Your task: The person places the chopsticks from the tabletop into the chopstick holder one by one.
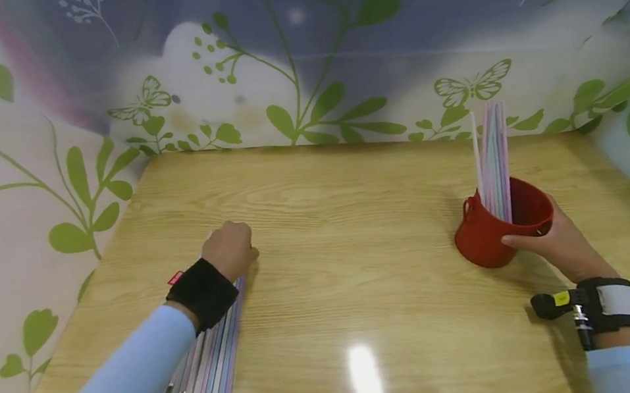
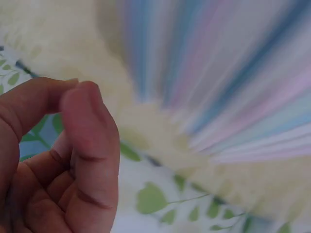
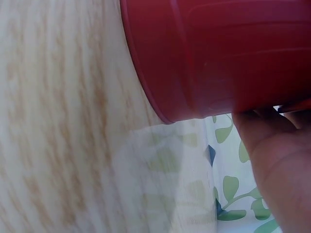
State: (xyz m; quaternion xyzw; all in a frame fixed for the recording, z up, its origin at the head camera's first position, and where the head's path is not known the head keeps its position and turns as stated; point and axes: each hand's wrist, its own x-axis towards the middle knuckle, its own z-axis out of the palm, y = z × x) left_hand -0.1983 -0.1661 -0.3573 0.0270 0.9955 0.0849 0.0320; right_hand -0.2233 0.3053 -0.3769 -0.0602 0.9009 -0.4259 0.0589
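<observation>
At 8 o'clock in the head view, the left hand is hovering by the far ends of a bundle of slim pastel sticks. Its fingers are curling inward, the thumb lying together with the index fingertip; in the left wrist view, pale tabletop is showing between the thumb and the stick ends. The bundle is fanning out from under the wrist toward between 6 and 7 o'clock, its near ends glinting. A black wristband with a red tag is circling that wrist, and a light blue sleeve is covering the forearm.

Just past 3 o'clock, the right hand is clamping a red bucket, its thumb pressing the near side. A group of upright pastel sticks is leaning inside at the mouth's 9 o'clock side, the tops pointing to 12. Toward 5 o'clock from this hand, a strap is holding a small camera.

Beneath everything, the wood-grain table is reflecting a bright glare at 6 o'clock. At 12 o'clock, a leaf-and-butterfly backdrop is rising behind its far edge.
</observation>
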